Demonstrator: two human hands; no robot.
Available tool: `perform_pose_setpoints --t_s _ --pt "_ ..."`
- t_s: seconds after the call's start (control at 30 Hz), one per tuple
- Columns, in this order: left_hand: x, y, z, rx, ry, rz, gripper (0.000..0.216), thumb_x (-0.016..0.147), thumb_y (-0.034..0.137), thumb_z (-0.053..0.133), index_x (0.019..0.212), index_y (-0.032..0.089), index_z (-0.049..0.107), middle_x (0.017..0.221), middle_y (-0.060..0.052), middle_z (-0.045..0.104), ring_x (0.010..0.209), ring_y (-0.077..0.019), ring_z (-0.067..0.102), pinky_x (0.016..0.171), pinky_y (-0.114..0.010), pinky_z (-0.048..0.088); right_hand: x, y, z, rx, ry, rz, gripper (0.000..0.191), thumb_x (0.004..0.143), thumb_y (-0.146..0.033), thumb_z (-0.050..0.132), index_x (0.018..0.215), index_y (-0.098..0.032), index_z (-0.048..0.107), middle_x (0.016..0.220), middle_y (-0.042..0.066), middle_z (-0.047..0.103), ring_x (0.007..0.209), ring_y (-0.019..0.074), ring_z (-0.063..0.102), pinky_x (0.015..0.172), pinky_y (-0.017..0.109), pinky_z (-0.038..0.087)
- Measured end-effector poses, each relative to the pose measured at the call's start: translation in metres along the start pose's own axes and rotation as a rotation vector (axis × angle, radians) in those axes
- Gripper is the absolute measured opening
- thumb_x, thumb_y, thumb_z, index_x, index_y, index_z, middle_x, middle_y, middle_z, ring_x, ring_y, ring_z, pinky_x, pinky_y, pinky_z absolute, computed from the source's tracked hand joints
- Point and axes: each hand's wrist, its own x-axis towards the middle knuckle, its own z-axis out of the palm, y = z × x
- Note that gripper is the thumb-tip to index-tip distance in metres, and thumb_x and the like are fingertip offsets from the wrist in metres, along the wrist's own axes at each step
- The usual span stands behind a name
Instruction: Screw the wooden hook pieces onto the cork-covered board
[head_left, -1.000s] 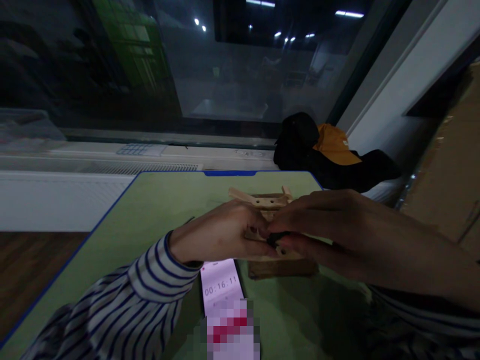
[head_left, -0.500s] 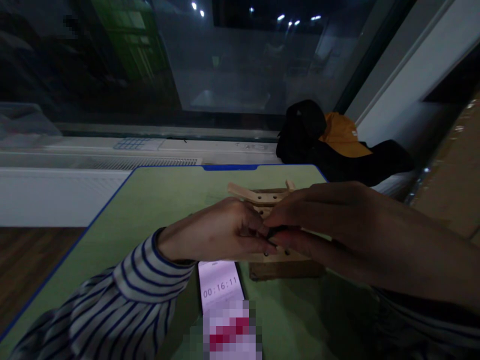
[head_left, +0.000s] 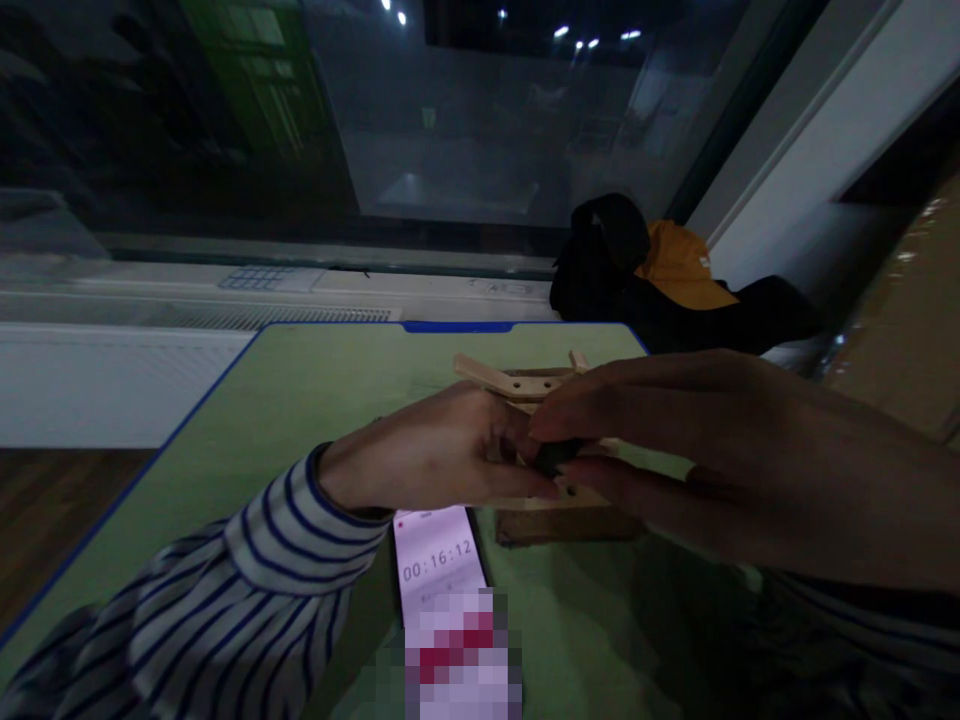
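A blue-edged green table [head_left: 337, 365] bears a lit phone [head_left: 439, 555] and a wooden block [head_left: 544, 526].

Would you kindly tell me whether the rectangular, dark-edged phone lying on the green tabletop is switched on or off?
The phone is on: its pale pink screen glows and reads 00:16:12.

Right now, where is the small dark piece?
In the head view, just right of centre, the dark piece is pinched in the right hand, beside the left hand, over the wooden frame.
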Motion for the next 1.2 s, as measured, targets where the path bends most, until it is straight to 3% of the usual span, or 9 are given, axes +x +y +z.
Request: perform_pose_setpoints --t_s 0.2,0.43,0.63,0.8,1.03,1.2 --pt "-0.0011 0.0023 -0.0011 -0.084 -0.060 0.040 0.014 0.086 0.023 0.059 0.078 0.013 0.064 0.065 0.005 0.053 0.060 -0.0051 0.047 0.052 -0.014 0.035 -0.0030 0.0003 0.0001 -0.037 -0.009 -0.010 0.020 0.094 -0.024 0.046 0.102 -0.018 0.063 0.097 0.004 0.069 0.080 0.0137 0.066 0.063 0.023 0.046" --pt "0.0002 -0.0019 0.0013 0.076 -0.008 0.049 0.018 0.086 0.026 0.058 0.075 0.012 0.061 0.069 0.002 0.058 0.062 -0.0078 0.052 0.055 -0.018 0.038 -0.0012 0.0002 0.0011 -0.089 0.003 0.004 0.017 0.091 -0.023 0.050 0.099 -0.015 0.063 0.093 0.005 0.069 0.070 0.0144 0.064 0.058 0.026 0.043" --pt "0.0011 -0.0011 0.0019 -0.088 -0.004 0.074 0.009 0.083 0.022 0.061 0.082 0.014 0.064 0.072 0.004 0.061 0.066 -0.0076 0.056 0.058 -0.016 0.042 -0.0003 -0.0001 0.0017 -0.085 -0.002 0.047 0.022 0.092 -0.025 0.048 0.103 -0.014 0.064 0.095 0.006 0.069 0.071 0.0156 0.065 0.058 0.026 0.045" --pt "0.0006 -0.0008 0.0022 -0.056 -0.006 0.032 0.014 0.084 0.025 0.061 0.086 0.012 0.065 0.074 0.001 0.062 0.069 -0.0099 0.056 0.060 -0.019 0.043 -0.0013 -0.0015 0.0002 -0.038 -0.029 0.013 0.025 0.095 -0.023 0.044 0.113 -0.014 0.059 0.104 0.007 0.069 0.082 0.0139 0.066 0.066 0.024 0.047" --pt "0.0009 -0.0022 0.0013 -0.050 -0.036 0.062 0.014 0.085 0.025 0.059 0.081 0.013 0.066 0.071 0.002 0.062 0.069 -0.0094 0.056 0.058 -0.017 0.042 0.0006 -0.0019 0.0001 -0.047 -0.033 -0.006 0.022 0.096 -0.022 0.041 0.099 -0.015 0.062 0.100 0.007 0.070 0.076 0.0122 0.064 0.063 0.024 0.044" --pt "0.0001 -0.0015 0.0009 -0.011 -0.055 0.028 0.017 0.086 0.029 0.059 0.086 0.014 0.067 0.072 0.002 0.063 0.065 -0.0090 0.056 0.058 -0.018 0.041 -0.0006 -0.0015 0.0005 -0.028 -0.037 -0.003 0.020 0.095 -0.021 0.044 0.106 -0.015 0.059 0.102 0.006 0.069 0.078 0.0124 0.064 0.066 0.024 0.043"
